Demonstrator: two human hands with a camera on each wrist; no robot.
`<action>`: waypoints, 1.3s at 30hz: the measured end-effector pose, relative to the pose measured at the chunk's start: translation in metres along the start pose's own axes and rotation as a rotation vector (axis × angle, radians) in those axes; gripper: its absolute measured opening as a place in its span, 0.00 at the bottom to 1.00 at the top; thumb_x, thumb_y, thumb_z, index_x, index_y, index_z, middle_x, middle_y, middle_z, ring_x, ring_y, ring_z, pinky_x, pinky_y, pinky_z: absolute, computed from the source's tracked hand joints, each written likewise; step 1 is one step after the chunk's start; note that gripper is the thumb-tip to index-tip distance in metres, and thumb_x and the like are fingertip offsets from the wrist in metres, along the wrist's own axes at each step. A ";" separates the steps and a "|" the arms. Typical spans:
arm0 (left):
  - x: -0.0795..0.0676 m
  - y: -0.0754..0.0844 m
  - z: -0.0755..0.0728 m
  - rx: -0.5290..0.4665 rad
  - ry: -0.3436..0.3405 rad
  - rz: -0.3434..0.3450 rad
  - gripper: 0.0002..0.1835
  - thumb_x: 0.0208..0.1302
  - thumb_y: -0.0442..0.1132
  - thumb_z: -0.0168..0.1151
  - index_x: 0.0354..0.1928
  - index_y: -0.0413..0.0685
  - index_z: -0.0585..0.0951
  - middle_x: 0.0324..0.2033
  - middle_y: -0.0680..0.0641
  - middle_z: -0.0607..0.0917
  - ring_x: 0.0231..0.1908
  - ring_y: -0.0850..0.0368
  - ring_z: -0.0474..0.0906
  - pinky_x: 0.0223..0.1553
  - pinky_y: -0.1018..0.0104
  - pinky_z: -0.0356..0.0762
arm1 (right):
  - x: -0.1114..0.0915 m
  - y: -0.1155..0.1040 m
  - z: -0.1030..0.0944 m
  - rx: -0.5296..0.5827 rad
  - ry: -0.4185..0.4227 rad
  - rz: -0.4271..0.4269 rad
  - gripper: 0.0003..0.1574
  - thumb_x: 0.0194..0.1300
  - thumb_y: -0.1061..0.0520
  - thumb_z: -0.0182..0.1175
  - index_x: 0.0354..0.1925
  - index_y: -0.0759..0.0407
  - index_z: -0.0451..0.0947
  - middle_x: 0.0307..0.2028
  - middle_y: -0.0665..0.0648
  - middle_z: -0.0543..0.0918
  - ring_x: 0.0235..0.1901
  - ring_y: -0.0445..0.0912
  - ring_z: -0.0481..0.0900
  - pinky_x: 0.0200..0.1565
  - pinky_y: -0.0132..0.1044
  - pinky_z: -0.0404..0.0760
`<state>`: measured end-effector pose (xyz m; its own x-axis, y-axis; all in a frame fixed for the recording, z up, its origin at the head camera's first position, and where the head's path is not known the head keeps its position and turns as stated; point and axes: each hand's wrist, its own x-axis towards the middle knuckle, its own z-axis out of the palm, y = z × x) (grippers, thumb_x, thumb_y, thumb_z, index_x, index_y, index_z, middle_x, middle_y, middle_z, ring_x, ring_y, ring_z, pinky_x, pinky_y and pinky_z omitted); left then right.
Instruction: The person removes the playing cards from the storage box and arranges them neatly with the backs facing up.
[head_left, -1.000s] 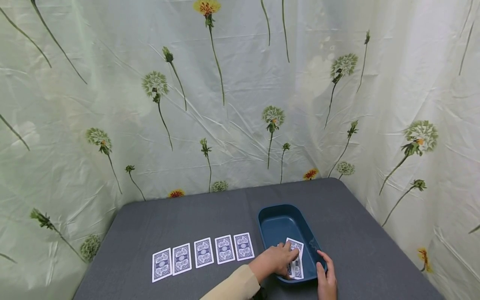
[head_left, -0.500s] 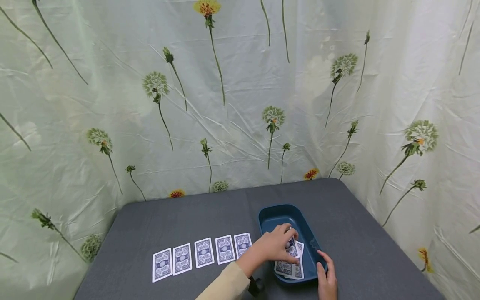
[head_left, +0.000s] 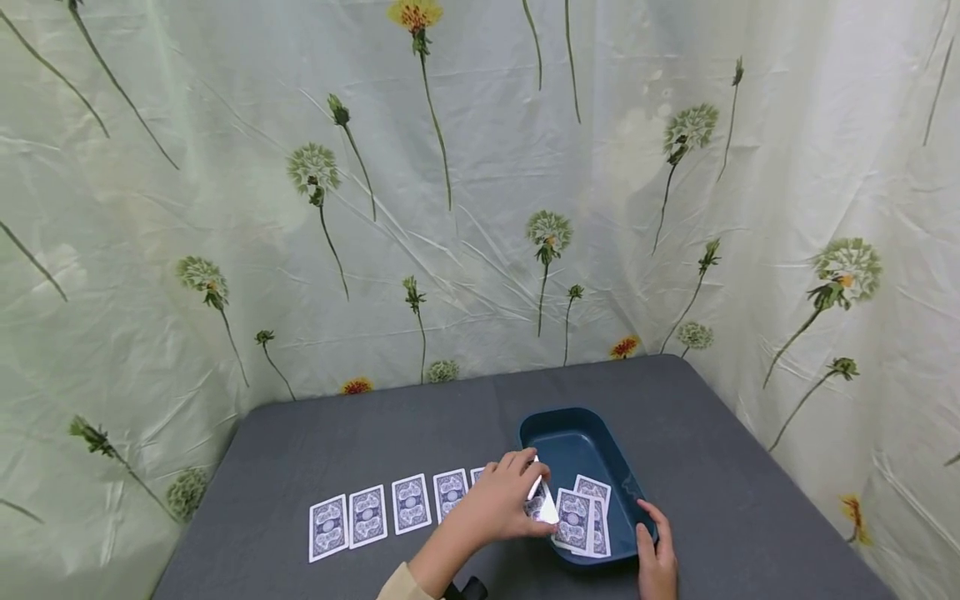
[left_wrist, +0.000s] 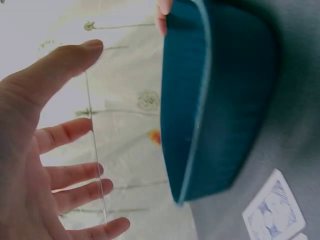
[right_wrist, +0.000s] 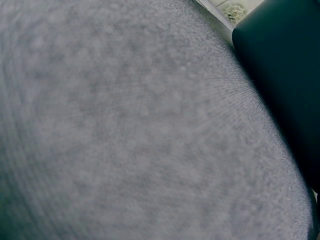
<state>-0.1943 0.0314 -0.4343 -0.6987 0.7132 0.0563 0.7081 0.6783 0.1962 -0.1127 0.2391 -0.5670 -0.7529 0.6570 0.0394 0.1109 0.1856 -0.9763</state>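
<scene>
A playing card point(head_left: 542, 507) is pinched by its edges between the thumb and fingers of my left hand point(head_left: 491, 504), above the near left rim of the blue bin point(head_left: 626, 479). In the left wrist view this card point(left_wrist: 91, 125) appears edge-on as a thin line. My right hand point(head_left: 657, 554) grips the bin's near right rim, with the thumb outside. Overlapping playing cards point(head_left: 573, 518) lie back up in the near end of the bin. Left of it, a row of playing cards point(head_left: 327, 528) lies back up; my left hand hides part of its right end.
A dark grey cloth point(head_left: 390, 429) covers the table. Behind and beside it hangs a pale curtain point(head_left: 480, 250) with a dandelion print. The bin's wall point(right_wrist: 285, 65) shows up close in the right wrist view.
My left hand has picked a card from the pile in the bin, lifted it and moved left with it to the bin's left rim. The right hand stays on the bin.
</scene>
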 end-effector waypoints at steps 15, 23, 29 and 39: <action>-0.050 -0.023 0.069 0.003 -0.062 -0.058 0.32 0.37 0.65 0.67 0.46 0.61 0.71 0.48 0.53 0.74 0.50 0.59 0.71 0.44 0.56 0.73 | 0.001 -0.001 -0.001 0.019 0.013 0.002 0.22 0.69 0.53 0.41 0.59 0.57 0.63 0.47 0.22 0.59 0.52 0.18 0.51 0.65 0.36 0.48; -0.047 -0.028 0.097 0.023 -0.075 0.027 0.33 0.39 0.67 0.65 0.47 0.61 0.72 0.52 0.53 0.74 0.53 0.59 0.69 0.50 0.58 0.70 | 0.000 0.001 0.001 -0.001 0.014 -0.012 0.22 0.69 0.52 0.42 0.59 0.56 0.64 0.46 0.20 0.59 0.53 0.18 0.52 0.60 0.23 0.48; -0.045 -0.029 0.101 0.072 -0.002 0.079 0.35 0.40 0.67 0.64 0.50 0.60 0.72 0.53 0.52 0.74 0.55 0.59 0.69 0.51 0.59 0.70 | 0.002 0.000 0.001 -0.010 -0.004 0.040 0.23 0.70 0.51 0.40 0.60 0.55 0.62 0.59 0.46 0.65 0.62 0.34 0.53 0.66 0.46 0.49; -0.042 -0.026 0.093 0.083 -0.015 0.054 0.33 0.43 0.68 0.60 0.50 0.59 0.73 0.52 0.54 0.75 0.53 0.61 0.69 0.50 0.56 0.69 | 0.004 -0.003 -0.001 -0.016 -0.037 0.055 0.24 0.70 0.52 0.38 0.60 0.59 0.60 0.62 0.63 0.61 0.64 0.58 0.52 0.63 0.60 0.48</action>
<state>-0.1734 0.0003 -0.5329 -0.6583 0.7511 0.0493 0.7509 0.6509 0.1117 -0.1148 0.2418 -0.5636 -0.7688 0.6391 -0.0226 0.1633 0.1620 -0.9732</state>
